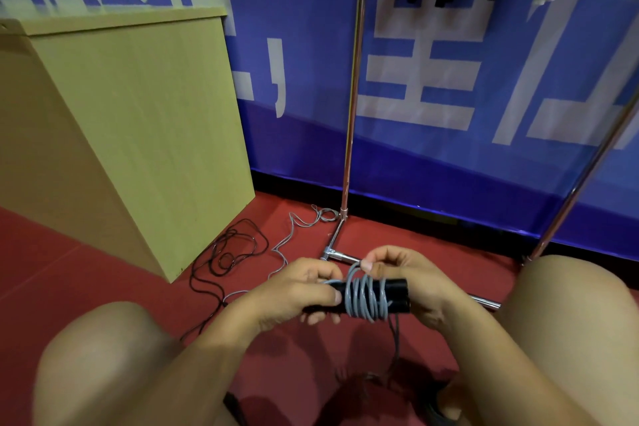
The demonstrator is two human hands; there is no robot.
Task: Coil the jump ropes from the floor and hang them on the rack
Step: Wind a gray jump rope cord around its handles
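Hands gripping handles crosswise, level

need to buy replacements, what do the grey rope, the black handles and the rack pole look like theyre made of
Grey rope: probably plastic-coated cable, smooth with a slight sheen, holding springy loops. Black handles: matte black, likely plastic or foam; too blurred to say which. Rack pole: metal tube, polished chrome-like finish with bright reflections.

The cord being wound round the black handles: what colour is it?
Grey, seen in the head view: the cord.
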